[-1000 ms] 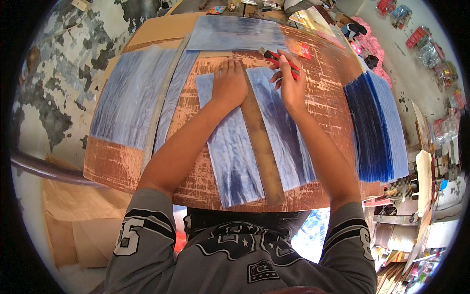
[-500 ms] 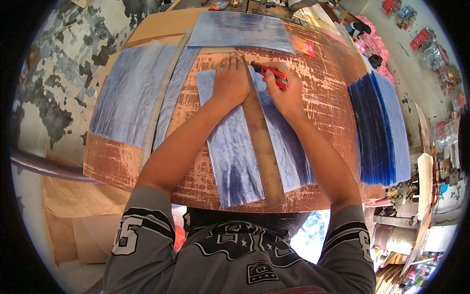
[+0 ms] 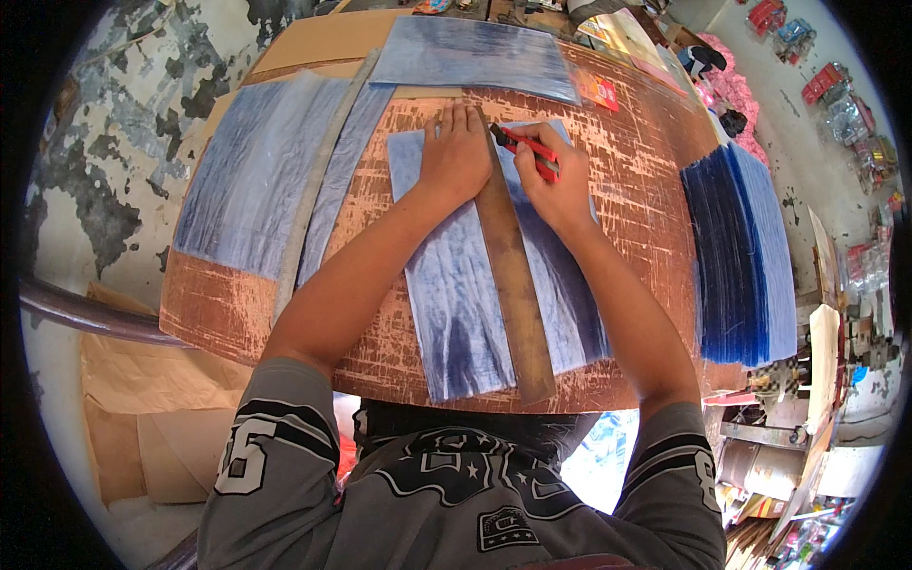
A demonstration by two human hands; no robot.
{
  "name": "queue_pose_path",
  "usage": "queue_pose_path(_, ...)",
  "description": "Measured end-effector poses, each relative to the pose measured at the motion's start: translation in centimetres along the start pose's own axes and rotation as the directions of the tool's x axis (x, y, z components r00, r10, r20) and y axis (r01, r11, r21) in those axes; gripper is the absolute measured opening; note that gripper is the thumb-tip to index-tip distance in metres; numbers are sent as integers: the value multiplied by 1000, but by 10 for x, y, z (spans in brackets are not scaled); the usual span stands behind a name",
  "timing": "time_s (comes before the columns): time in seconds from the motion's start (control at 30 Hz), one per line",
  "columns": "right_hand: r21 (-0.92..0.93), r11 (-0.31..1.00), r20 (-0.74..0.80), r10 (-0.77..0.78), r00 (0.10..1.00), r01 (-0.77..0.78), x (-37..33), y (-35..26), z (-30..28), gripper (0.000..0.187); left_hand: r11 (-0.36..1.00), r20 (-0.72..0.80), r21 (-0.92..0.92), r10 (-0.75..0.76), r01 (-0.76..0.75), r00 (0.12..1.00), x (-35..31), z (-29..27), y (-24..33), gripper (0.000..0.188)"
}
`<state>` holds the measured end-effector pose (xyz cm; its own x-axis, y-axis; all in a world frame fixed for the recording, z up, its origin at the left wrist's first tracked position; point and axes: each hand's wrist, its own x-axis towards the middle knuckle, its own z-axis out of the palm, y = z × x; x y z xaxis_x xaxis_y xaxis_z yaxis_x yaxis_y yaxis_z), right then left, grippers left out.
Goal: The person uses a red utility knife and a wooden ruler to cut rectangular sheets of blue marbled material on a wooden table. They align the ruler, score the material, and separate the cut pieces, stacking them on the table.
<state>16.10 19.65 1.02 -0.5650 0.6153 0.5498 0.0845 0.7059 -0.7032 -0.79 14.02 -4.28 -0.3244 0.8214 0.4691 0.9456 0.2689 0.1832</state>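
A long brownish flat ruler (image 3: pixel 513 275) lies lengthwise over a streaky blue-and-white sheet (image 3: pixel 454 304) in front of me. My left hand (image 3: pixel 456 157) rests flat on the sheet, fingers stretched forward, its side against the ruler's far part. In my right hand (image 3: pixel 562 185) is a red utility knife (image 3: pixel 538 152), gripped between thumb and fingers. The knife's dark front end touches or nearly touches the ruler's right edge near its far end; the blade tip is too small to make out. Part of the sheet is hidden under my hands and forearms.
The scratched brown table (image 3: pixel 636 190) also bears a blue-grey sheet (image 3: pixel 256 171) with a long grey strip (image 3: pixel 323 180) at left. Another sheet (image 3: pixel 475 57) lies at the far side, beside a small red-orange packet (image 3: pixel 598 90). A tall stack of blue sheets (image 3: pixel 731 256) stands at right.
The whole view has shifted slightly. My hands, the ruler and the knife keep nearly the same places relative to one another.
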Motion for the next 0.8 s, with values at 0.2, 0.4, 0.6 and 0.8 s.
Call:
queue_pose_path(0.2, -15, 1000, 24, -24, 999, 24, -4, -4, -6, 18, 1000, -15, 4, 6, -6, 1000, -1, 1, 1, 60)
queue_pose_path(0.4, -51, 988, 32, -145, 989, 147, -9, -6, -10, 17, 1000, 1, -5, 1, -1, 1000, 0, -2, 3, 60)
queue_pose_path(0.6, -12, 985, -1, -173, 985, 173, -11, -7, -10, 13, 1000, -37, 18, 6, -5, 999, 1, 5, 1, 59)
queue_pose_path(0.8, -9, 981, 22, -192, 981, 192, -13, -14, -18, 9, 1000, -63, 23, 2, -1, 998, 0, 5, 3, 58)
